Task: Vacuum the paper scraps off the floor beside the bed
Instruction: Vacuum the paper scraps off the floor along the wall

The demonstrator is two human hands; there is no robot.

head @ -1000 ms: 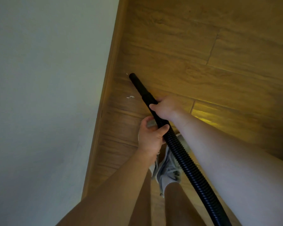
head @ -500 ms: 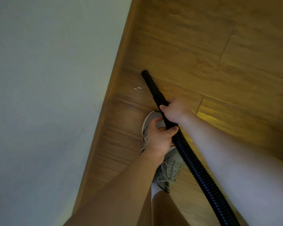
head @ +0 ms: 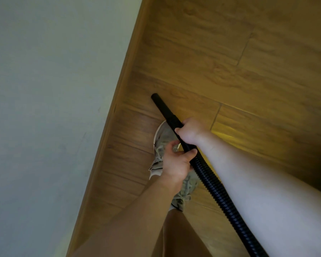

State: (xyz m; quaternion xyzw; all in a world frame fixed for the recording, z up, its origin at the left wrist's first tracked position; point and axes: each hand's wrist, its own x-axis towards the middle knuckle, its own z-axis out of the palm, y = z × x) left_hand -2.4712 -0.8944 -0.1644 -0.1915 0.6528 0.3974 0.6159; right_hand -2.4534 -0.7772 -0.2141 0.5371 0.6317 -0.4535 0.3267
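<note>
A black vacuum nozzle (head: 162, 108) points up-left across the wooden floor (head: 220, 62), its tip close to the floor near the wooden edge of the bed. A ribbed black hose (head: 222, 197) runs from it down to the lower right. My right hand (head: 190, 131) grips the smooth tube above the ribbed part. My left hand (head: 176, 164) holds the hose just below it, thumb across the hose. No paper scrap shows on the floor in this view.
The pale bed surface (head: 44, 108) fills the left side, bordered by a wooden rail (head: 119, 93). My grey sneaker (head: 163, 138) stands on the floor under my hands. My bare leg (head: 178, 236) is at the bottom.
The white scrap that lay left of the nozzle is no longer visible. My foot has stepped forward under the hands, and the view has shifted along the bed.
</note>
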